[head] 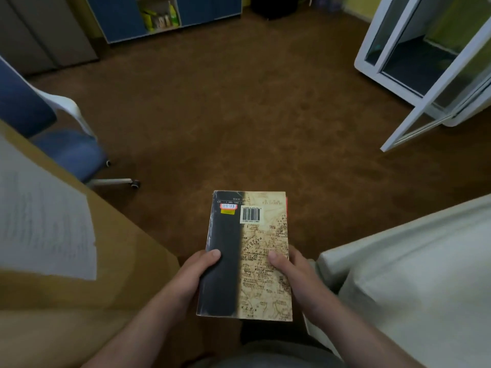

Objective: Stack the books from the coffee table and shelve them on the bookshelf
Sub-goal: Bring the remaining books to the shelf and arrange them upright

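The book stack, perhaps two deep, is clamped at its near end between left grip and right grip, long axis aimed away toward the blue shelf unit, well ahead.

A carpeted study or office, as I see it.
Before me: brown carpet, a blue wheeled chair, a surface bearing a printed sheet, a blue cabinet and a white glass-door case.

Tan surface at 9 o'clock carried a printed sheet; brown carpet floor bore a wheeled chair at 10 o'clock.
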Demonstrator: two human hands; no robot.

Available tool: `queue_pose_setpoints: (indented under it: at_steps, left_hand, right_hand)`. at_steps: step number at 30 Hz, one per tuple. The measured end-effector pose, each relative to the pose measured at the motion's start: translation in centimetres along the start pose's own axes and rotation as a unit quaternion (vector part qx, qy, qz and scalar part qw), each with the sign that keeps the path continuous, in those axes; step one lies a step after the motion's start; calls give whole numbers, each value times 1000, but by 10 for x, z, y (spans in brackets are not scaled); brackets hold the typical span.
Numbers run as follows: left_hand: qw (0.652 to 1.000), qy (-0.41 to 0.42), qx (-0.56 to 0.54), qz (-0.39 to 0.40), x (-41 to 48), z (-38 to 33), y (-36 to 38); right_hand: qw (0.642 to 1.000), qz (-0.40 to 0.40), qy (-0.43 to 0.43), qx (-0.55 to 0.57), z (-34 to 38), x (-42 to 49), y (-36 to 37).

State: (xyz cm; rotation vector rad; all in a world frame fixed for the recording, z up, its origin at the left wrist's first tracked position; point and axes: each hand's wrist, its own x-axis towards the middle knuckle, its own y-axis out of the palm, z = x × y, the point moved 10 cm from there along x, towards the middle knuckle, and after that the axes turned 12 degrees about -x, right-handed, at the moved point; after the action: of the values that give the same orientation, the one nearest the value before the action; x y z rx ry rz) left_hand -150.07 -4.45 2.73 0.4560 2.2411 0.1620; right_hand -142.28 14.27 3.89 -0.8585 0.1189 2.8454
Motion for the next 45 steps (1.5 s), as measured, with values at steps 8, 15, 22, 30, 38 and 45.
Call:
queue_pose_setpoints:
  at_steps: [8,15,22,30,38,45]
  left_hand:
    - [999,6,-34,7,97,-97,27]
    - [999,-4,-35,12,186,-183,14]
    - [995,-8,-98,15,291,-288,-25]
    - [984,44,-165,-48,336,-389,-109]
    - [940,93,-278,-173,354,-442,-212]
    - [858,178,-412,-250,358,-489,-278]
  right_hand:
    - [1000,1,-16,-21,88,105,-41]
    - [999,13,1,-33,150,218,-46]
    - [997,27,-1,-69,241,359,-19]
    - [983,110,6,-143,336,483,60]
    - [940,247,10,-237,401,600,178]
    - [859,393,0,-328,460,684,297]
